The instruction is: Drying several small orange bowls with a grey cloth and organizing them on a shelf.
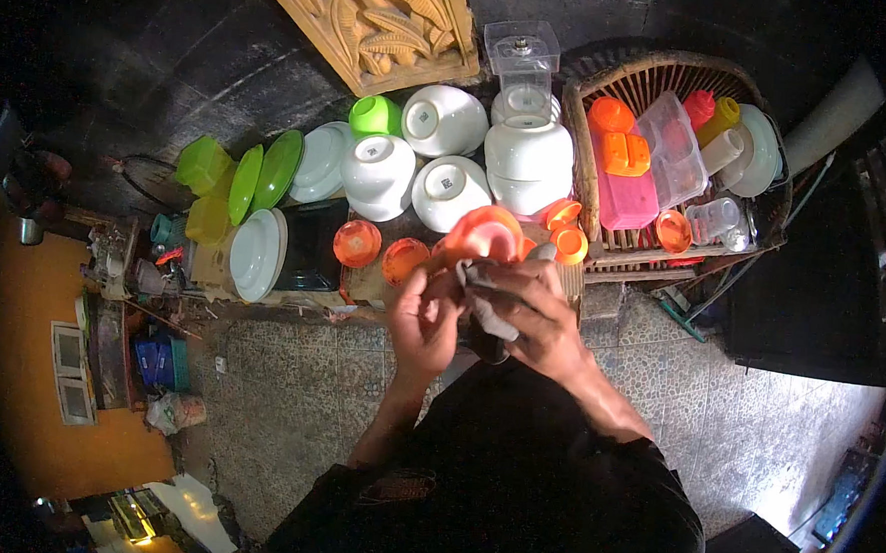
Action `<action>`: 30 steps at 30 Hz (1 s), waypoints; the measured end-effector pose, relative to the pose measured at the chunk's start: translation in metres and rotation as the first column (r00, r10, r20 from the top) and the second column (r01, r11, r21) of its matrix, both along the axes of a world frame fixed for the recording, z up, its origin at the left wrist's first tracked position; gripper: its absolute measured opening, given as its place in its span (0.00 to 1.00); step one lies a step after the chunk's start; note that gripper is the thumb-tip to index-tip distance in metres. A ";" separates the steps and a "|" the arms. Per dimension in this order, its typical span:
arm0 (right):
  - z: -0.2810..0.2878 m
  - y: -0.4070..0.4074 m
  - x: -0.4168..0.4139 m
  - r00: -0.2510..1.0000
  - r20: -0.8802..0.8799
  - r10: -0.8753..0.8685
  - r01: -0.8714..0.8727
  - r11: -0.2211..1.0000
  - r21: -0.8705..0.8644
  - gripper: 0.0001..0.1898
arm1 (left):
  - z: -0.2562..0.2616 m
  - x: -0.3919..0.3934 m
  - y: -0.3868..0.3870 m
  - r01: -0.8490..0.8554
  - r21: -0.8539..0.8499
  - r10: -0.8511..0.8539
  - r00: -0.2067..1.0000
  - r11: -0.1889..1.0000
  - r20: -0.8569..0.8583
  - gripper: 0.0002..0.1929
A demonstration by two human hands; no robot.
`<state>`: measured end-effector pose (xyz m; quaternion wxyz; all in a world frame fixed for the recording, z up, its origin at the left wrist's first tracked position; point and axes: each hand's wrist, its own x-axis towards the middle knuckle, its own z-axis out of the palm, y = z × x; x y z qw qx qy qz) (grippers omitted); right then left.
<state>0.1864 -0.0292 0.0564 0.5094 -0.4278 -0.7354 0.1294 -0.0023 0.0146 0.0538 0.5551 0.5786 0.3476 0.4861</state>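
My left hand [426, 321] is curled beside the cloth, close to my right hand; motion blur hides what its fingers grip. A grey cloth [495, 317] is bunched in my right hand [542, 312]. Just beyond my fingertips, an orange plastic container [483, 232] shows blurred, and whether a hand touches it is unclear. Two round orange pieces, one a shallow cup [357, 243] and the other a cup or lid [406, 261], lie left of it on the table. More small orange pieces [569, 244] are to its right.
White bowls [451, 190] stand upside down behind my hands. Green plates [277, 169], white plates [255, 255] and a black tray [313, 243] are to the left. At right, a slatted wooden rack [581, 148] holds plastic containers, bottles and plates. A carved wooden panel [396, 26] is at the back.
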 end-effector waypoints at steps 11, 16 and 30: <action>-0.004 0.049 -0.001 0.975 -0.045 -0.218 0.216 0.975 -0.044 0.18 | -0.008 0.001 -0.010 -0.104 -0.033 0.103 0.994 0.994 -0.034 0.13; -0.003 0.028 -0.020 0.982 -0.003 -0.190 0.190 0.982 -0.010 0.22 | -0.010 -0.004 -0.018 -0.148 -0.122 0.139 0.987 0.982 -0.077 0.14; -0.003 0.052 0.003 0.959 -0.007 -0.284 0.284 0.959 0.010 0.24 | -0.011 0.000 -0.018 -0.179 -0.008 0.179 0.983 0.984 -0.031 0.14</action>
